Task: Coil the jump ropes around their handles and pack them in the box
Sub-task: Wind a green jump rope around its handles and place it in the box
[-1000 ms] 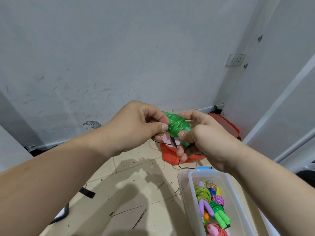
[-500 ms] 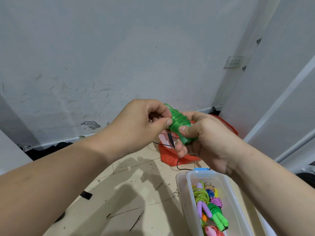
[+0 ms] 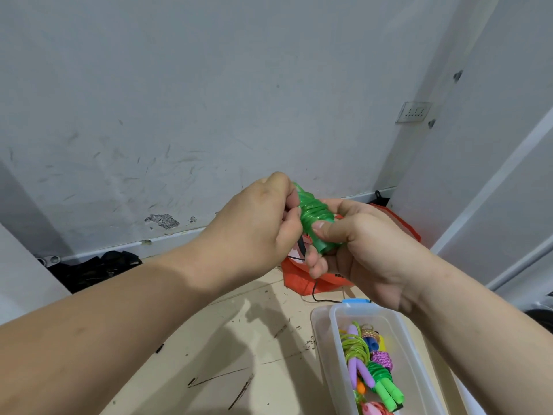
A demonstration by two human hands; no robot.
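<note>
Right hand [image 3: 368,256] curled round the lower end of the green jump rope [image 3: 315,218], thumb pressed on the coils, and left hand [image 3: 257,229] pinching near its top. The bundle is glossy, tightly wound and tilted, held in mid-air. Below right, the clear box [image 3: 325,351] holds coiled ropes [image 3: 359,351]. Behind the hands lies a red bag [image 3: 299,283], partly hidden, then a scuffed wall [image 3: 209,100] and a socket [image 3: 414,112]

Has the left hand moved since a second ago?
Yes. The left hand has shifted rightward, away from the chipped wall patch, toward the green rope bundle.
</note>
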